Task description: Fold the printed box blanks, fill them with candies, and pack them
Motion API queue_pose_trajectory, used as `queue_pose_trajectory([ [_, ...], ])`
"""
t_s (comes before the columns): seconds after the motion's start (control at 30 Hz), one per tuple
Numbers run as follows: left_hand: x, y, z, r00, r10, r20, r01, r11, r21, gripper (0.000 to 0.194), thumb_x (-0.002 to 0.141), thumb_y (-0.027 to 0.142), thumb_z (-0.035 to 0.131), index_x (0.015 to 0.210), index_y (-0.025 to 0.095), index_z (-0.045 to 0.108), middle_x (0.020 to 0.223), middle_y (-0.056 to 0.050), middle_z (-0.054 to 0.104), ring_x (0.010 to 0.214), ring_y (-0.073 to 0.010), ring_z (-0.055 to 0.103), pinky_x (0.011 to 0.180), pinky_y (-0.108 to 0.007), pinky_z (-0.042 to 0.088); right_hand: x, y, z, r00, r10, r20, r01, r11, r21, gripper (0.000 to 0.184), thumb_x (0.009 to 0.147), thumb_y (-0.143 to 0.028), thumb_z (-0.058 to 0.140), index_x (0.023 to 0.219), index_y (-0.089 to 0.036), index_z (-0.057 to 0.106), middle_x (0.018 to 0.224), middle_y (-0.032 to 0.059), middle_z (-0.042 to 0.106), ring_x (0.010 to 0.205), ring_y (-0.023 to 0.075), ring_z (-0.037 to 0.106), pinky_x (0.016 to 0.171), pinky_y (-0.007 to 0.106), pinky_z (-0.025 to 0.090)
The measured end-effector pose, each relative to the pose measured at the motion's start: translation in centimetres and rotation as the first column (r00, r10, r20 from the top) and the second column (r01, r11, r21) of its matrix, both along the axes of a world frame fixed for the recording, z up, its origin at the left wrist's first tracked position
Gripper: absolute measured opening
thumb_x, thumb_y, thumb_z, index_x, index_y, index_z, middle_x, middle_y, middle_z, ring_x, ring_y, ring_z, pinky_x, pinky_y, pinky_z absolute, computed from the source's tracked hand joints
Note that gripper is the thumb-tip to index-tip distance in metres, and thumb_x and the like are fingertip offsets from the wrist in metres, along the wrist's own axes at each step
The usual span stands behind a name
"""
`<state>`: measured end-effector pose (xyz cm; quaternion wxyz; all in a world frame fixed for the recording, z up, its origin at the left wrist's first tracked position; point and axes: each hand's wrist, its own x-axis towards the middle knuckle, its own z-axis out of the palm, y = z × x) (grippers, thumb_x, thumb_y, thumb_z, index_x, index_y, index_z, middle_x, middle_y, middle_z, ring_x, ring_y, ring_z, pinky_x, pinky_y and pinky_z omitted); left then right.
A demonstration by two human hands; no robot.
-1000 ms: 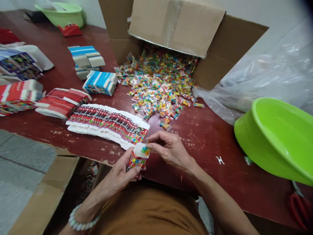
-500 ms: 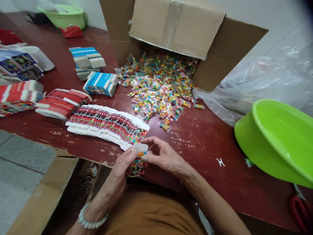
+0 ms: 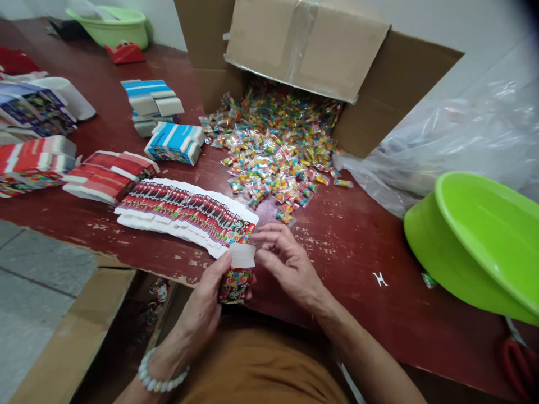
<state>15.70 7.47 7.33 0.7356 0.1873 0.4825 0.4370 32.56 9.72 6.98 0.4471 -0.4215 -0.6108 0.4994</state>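
Observation:
My left hand (image 3: 208, 300) is wrapped round a small red printed carton (image 3: 234, 279) held upright at the table's near edge, its white top flap (image 3: 243, 255) raised. My right hand (image 3: 286, 264) is right beside the flap, fingers curled and pinched at it; nothing clear shows between them. Just beyond lies a fanned row of flat red cartons (image 3: 185, 210). A heap of small bright candy packets (image 3: 273, 151) spills from a tipped cardboard box (image 3: 311, 50).
Stacks of flat red cartons (image 3: 107, 177) and blue ones (image 3: 174, 140) lie at left. A green basin (image 3: 484, 247) sits at right beside clear plastic sheeting (image 3: 463, 129). Red scissors (image 3: 520, 359) lie at far right. An open cardboard box (image 3: 76, 336) stands below the table edge.
The candy packet seen in the carton's open top has gone out of sight inside. The white flap now stands up and my right fingers have moved to it.

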Motion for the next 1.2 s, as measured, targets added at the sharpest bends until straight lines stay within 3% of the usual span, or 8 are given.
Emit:
queue_pose_trajectory([
  [0.1, 0.2, 0.1, -0.2, 0.999, -0.023, -0.026, 0.023, 0.999, 0.025, 0.049, 0.072, 0.054, 0.078, 0.098, 0.013, 0.072, 0.069, -0.005, 0.073, 0.055, -0.0188, 0.065, 0.049, -0.027, 0.054, -0.4, 0.5, -1.0, 0.994, 0.008, -0.107, -0.033, 0.97, -0.241, 0.043, 0.085, -0.041, 0.073, 0.122, -0.023, 0.062, 0.092, 0.0012, 0.06, 0.072, 0.0112, 0.055, 0.068, 0.026, 0.052],
  [0.17, 0.4, 0.0, -0.6, 0.995, -0.011, -0.103, 0.02, 0.996, 0.092, 0.053, 0.074, 0.055, 0.076, 0.108, 0.015, 0.069, 0.069, -0.003, 0.072, 0.053, -0.0173, 0.064, 0.045, -0.025, 0.052, -0.7, 0.7, -1.3, 0.99, 0.081, -0.115, -0.11, 0.954, -0.278, 0.04, 0.082, -0.041, 0.076, 0.115, -0.02, 0.066, 0.084, 0.0001, 0.061, 0.067, 0.011, 0.055, 0.062, 0.024, 0.05],
  [0.3, 0.6, -0.2, -1.5, 0.977, -0.069, -0.202, 0.103, 0.98, 0.168, 0.055, 0.082, 0.059, 0.068, 0.116, 0.017, 0.062, 0.066, 0.001, 0.068, 0.042, -0.0122, 0.057, 0.039, -0.022, 0.047, -1.3, 0.5, -1.3, 1.0, -0.001, -0.027, -0.001, 0.996, -0.091, 0.017, 0.087, -0.034, 0.07, 0.089, -0.018, 0.074, 0.088, 0.0041, 0.068, 0.066, 0.0116, 0.06, 0.06, 0.025, 0.051],
  [0.43, 0.4, -0.3, -1.4, 0.984, -0.112, -0.137, 0.133, 0.979, 0.152, 0.057, 0.078, 0.056, 0.074, 0.117, 0.018, 0.058, 0.059, 0.004, 0.063, 0.038, -0.0137, 0.059, 0.037, -0.022, 0.047, -1.6, 0.0, -1.5, 0.997, -0.068, 0.021, 0.065, 0.986, 0.153, 0.013, 0.091, -0.027, 0.067, 0.094, -0.02, 0.077, 0.087, 0.0054, 0.072, 0.072, 0.0139, 0.066, 0.067, 0.026, 0.054],
  [0.53, 0.1, -0.1, -1.1, 0.989, -0.08, -0.124, 0.095, 0.989, 0.116, 0.058, 0.074, 0.055, 0.077, 0.114, 0.017, 0.06, 0.06, 0.004, 0.065, 0.035, -0.0146, 0.059, 0.033, -0.022, 0.044, -1.6, 0.1, -1.9, 1.0, -0.03, 0.001, 0.029, 0.991, 0.129, 0.017, 0.093, -0.032, 0.065, 0.098, -0.02, 0.076, 0.084, 0.0039, 0.071, 0.059, 0.0101, 0.062, 0.057, 0.023, 0.052],
  [0.73, -0.1, 0.5, -0.5, 0.995, -0.102, -0.021, 0.103, 0.995, 0.004, 0.067, 0.068, 0.071, 0.074, 0.098, 0.012, 0.069, 0.063, -0.003, 0.069, 0.039, -0.0149, 0.06, 0.039, -0.025, 0.05, -1.4, 0.6, -1.5, 0.999, 0.018, 0.03, -0.023, 0.982, 0.19, 0.016, 0.093, -0.03, 0.065, 0.098, -0.02, 0.077, 0.09, 0.0058, 0.075, 0.069, 0.0126, 0.067, 0.062, 0.023, 0.054],
  [0.9, 0.1, 0.3, -0.6, 1.0, 0.012, -0.024, -0.011, 0.999, 0.044, 0.053, 0.073, 0.056, 0.076, 0.105, 0.014, 0.069, 0.069, -0.002, 0.072, 0.044, -0.0154, 0.062, 0.041, -0.025, 0.051, -1.8, 0.4, -1.4, 1.0, 0.019, -0.013, -0.019, 0.999, 0.038, 0.018, 0.092, -0.027, 0.064, 0.102, -0.018, 0.076, 0.083, 0.0037, 0.075, 0.054, 0.0088, 0.06, 0.052, 0.02, 0.05],
  [1.2, 0.4, 0.2, -1.1, 0.986, 0.071, -0.151, -0.055, 0.993, 0.106, 0.056, 0.08, 0.055, 0.072, 0.123, 0.021, 0.062, 0.081, -0.001, 0.073, 0.049, -0.0136, 0.062, 0.04, -0.022, 0.049, -1.7, 0.7, -1.5, 0.995, 0.093, -0.039, -0.088, 0.989, 0.12, 0.012, 0.09, -0.029, 0.067, 0.093, -0.021, 0.076, 0.098, 0.0057, 0.076, 0.088, 0.0167, 0.07, 0.083, 0.032, 0.057],
])
